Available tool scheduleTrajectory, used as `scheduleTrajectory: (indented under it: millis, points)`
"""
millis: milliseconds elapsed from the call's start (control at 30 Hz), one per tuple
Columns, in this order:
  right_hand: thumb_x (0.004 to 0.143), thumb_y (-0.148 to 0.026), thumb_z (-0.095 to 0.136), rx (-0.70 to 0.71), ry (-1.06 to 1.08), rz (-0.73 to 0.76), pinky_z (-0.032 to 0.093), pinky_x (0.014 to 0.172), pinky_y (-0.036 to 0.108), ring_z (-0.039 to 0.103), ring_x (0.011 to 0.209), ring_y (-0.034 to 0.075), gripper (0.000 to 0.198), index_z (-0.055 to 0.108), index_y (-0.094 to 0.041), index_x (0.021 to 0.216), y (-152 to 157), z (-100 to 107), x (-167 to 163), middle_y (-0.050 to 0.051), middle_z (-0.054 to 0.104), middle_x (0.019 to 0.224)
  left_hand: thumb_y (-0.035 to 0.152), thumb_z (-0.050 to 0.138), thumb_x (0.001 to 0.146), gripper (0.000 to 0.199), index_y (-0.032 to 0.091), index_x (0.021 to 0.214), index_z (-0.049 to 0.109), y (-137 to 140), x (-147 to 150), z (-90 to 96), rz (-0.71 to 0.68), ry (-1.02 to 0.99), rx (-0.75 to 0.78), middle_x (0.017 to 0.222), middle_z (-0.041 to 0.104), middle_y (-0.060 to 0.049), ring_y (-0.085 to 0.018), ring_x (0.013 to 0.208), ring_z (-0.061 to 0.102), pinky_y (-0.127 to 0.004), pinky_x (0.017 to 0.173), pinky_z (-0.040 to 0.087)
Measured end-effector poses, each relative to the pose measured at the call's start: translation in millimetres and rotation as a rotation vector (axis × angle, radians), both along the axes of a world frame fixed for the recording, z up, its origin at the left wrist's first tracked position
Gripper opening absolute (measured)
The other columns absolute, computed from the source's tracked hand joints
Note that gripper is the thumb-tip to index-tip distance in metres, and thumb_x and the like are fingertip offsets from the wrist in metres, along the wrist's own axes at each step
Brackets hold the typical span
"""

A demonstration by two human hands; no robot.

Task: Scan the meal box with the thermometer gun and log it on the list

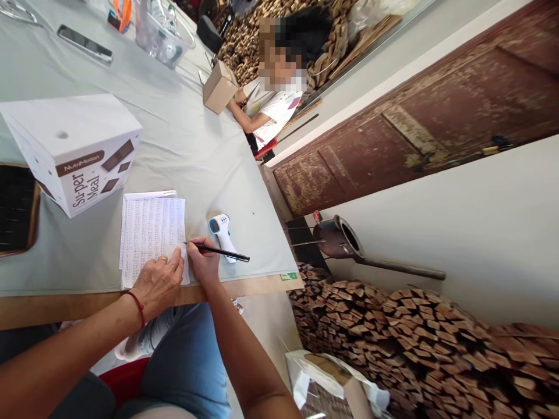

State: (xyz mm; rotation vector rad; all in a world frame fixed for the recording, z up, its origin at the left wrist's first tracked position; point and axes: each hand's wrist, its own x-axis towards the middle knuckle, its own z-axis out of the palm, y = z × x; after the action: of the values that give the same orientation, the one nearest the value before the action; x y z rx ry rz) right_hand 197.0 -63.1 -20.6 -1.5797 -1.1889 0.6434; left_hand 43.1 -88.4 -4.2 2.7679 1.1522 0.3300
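Observation:
Sheets of paper (152, 227) filled with rows of small handwriting lie stacked near the table's front edge. My left hand (159, 282), with a ring and a red cord bracelet, rests flat on the lower part of the top sheet, fingers stretched out. A black pen (222, 252) is gripped in my right hand (204, 262), its tip at the right edge of the sheet. Just beyond that hand a white and blue infrared thermometer (223, 233) lies on the cloth, partly behind the pen.
A white NutriMotion box (87, 151) stands left of the papers, beside a dark tray (17, 209). Farther back are a phone (85, 43) and a clear plastic basket (163, 35). Another person (273, 110) holds a cardboard box (219, 87). Stacked firewood (393, 337) lies right of the table.

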Motion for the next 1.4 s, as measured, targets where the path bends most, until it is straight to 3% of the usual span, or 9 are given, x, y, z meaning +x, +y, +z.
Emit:
scheduleTrajectory:
  millis: [300, 1400]
  points:
    - [0.071, -0.035, 0.061, -0.001, -0.07, 0.094, 0.05, 0.06, 0.029, 0.058, 0.06, 0.016, 0.015, 0.065, -0.021, 0.069, 1.5, -2.1, 0.2, -0.001, 0.064, 0.063, 0.019, 0.052, 0.091, 0.045, 0.006, 0.134, 0.056, 0.8, -0.2, 4.1, 0.009, 0.017, -0.028, 0.142, 0.054, -0.023, -0.025, 0.089, 0.067, -0.036, 0.068, 0.052]
    - [0.073, -0.035, 0.06, 0.001, -0.106, 0.097, 0.05, 0.059, 0.029, 0.056, 0.059, 0.015, 0.014, 0.061, -0.022, 0.069, 1.2, -3.5, 0.7, -0.002, 0.063, 0.062, 0.018, 0.052, 0.091, 0.041, 0.007, 0.129, 0.06, 0.7, -1.2, 3.5, 0.012, -0.043, -0.076, 0.142, 0.052, -0.024, -0.026, 0.088, 0.067, -0.039, 0.069, 0.054]
